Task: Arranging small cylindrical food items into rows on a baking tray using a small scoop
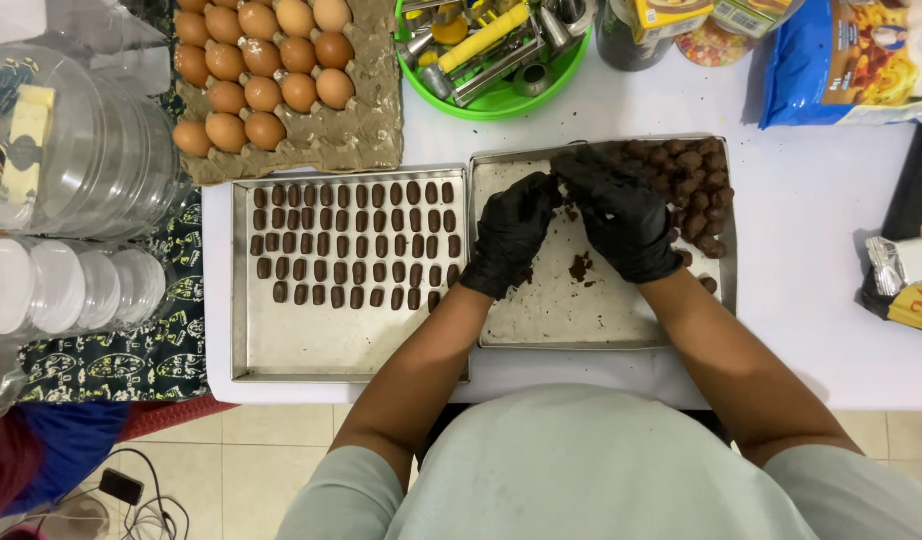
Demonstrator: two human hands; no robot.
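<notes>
Gloved hands (571, 225) over crumb-strewn tray (581, 320)

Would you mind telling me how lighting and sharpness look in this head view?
Head view: even, soft light; the steel tray of brown oblong pieces is sharp, with mild sheen; the black-gloved left hand and right hand lose detail in darkness.
</notes>
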